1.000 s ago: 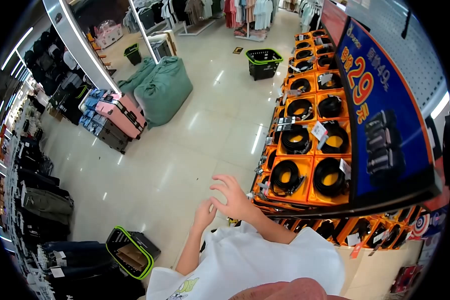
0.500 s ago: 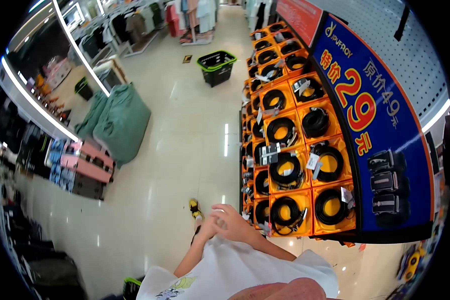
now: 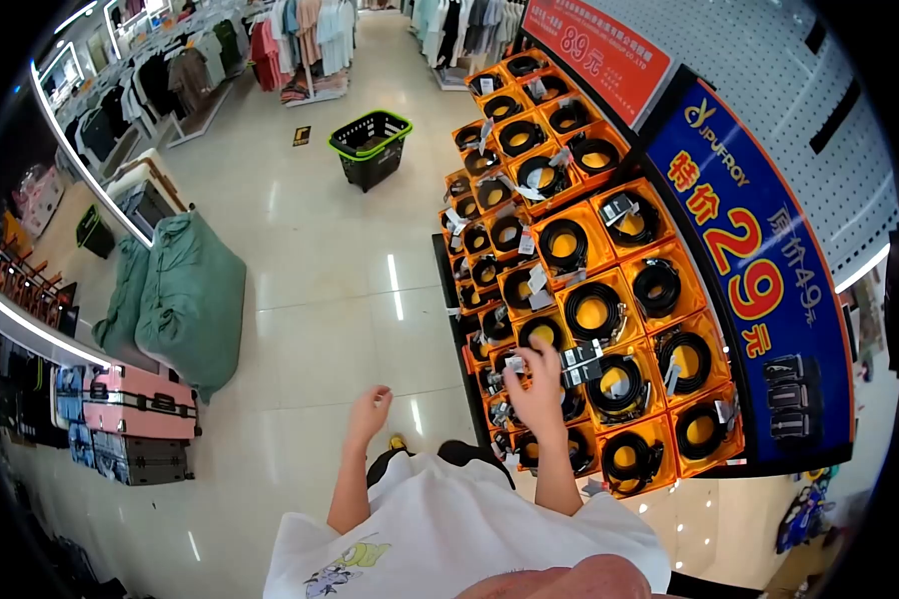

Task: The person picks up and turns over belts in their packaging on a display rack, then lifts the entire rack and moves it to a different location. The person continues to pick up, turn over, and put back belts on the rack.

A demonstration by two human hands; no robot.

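Note:
My right hand point(image 3: 537, 387) is raised over the near left part of a sloped display, its fingers apart and nothing seen in them. Around it are coiled black belts point(image 3: 591, 311) in orange boxes point(image 3: 632, 447), many with tags. Just right of the fingers lies a dark tag point(image 3: 581, 362) with white print. My left hand point(image 3: 372, 407) hangs over the floor in front of the white shirt, fingers curled loosely; whether they hold anything is too small to tell.
A black basket with a green rim point(image 3: 370, 150) stands on the floor ahead. Green sacks point(image 3: 195, 299) and a pink suitcase point(image 3: 140, 401) are at the left. Clothes racks point(image 3: 315, 40) stand at the back. A blue price sign point(image 3: 759, 250) borders the display's right side.
My hands were together in front of the shirt and have come apart, the right one over the belts. The view has shifted, and the display looks nearer.

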